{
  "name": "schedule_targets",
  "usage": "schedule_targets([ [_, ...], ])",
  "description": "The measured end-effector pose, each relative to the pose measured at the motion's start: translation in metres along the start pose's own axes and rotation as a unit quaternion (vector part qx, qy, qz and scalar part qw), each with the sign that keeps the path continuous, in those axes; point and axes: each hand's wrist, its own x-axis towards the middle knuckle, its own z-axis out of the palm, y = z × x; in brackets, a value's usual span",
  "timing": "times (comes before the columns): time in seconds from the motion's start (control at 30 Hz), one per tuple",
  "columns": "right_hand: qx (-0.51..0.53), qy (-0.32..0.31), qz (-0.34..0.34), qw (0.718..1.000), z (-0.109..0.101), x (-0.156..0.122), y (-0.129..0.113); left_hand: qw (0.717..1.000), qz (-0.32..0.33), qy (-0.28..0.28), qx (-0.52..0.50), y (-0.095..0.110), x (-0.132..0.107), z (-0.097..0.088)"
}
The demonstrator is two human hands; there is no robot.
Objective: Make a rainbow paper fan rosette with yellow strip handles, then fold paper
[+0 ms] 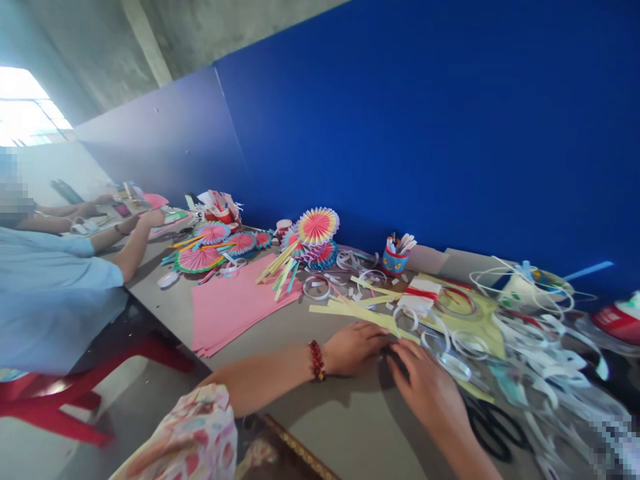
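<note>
My left hand [356, 349], with a red bead bracelet on the wrist, rests low over the table with its fingers bent and close together. My right hand [429, 381] comes in from the lower right, and its fingertips meet those of the left. Whatever lies between the fingertips is too small or hidden to make out. Just beyond both hands run pale yellow paper strips [345, 309]. White paper rings [455, 365] and curled strips lie beside my right hand. Black-handled scissors [495, 430] are near my right wrist.
Pink paper sheets [235, 300] lie left of my hands. Behind are folded paper rosettes [319, 227] and a pen cup [396, 259] by the blue partition [425, 133]. White strips [545, 360] heap at right. A co-worker in light blue [55, 287] sits at left.
</note>
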Motion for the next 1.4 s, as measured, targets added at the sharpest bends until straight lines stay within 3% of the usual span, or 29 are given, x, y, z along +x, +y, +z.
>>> schedule_targets([
  [0.1,0.042,-0.018,0.017,0.999,-0.009,0.003,-0.011,0.999,-0.008,0.015,-0.037,0.002,-0.001,-0.004],
  [0.27,0.060,-0.108,0.051,0.991,-0.020,0.008,-0.024,0.998,0.000,-0.005,-0.065,0.003,-0.001,-0.006],
  [0.43,0.038,-0.083,0.087,0.992,-0.025,0.011,-0.020,0.999,0.002,-0.018,-0.049,0.005,-0.002,-0.008],
  [0.73,0.070,-0.136,0.101,0.983,-0.024,0.011,-0.037,0.997,-0.035,-0.018,0.068,-0.040,0.013,-0.013],
  [0.87,0.068,-0.152,0.096,0.981,-0.024,0.011,-0.041,0.995,-0.058,0.024,0.078,-0.038,0.028,-0.020],
  [1.0,0.061,-0.159,0.107,0.980,-0.023,0.011,-0.036,0.997,0.009,0.017,0.069,-0.013,0.053,-0.018],
  [1.13,0.051,-0.176,0.117,0.976,-0.024,0.014,-0.030,0.995,0.087,-0.020,0.054,-0.003,0.103,-0.004],
  [1.27,0.039,-0.210,0.096,0.972,-0.030,0.016,-0.033,0.992,0.109,-0.039,0.050,-0.001,0.156,0.012],
  [1.4,0.025,-0.227,0.071,0.971,-0.031,0.015,-0.040,0.990,0.112,-0.065,0.051,0.008,0.180,0.031],
])
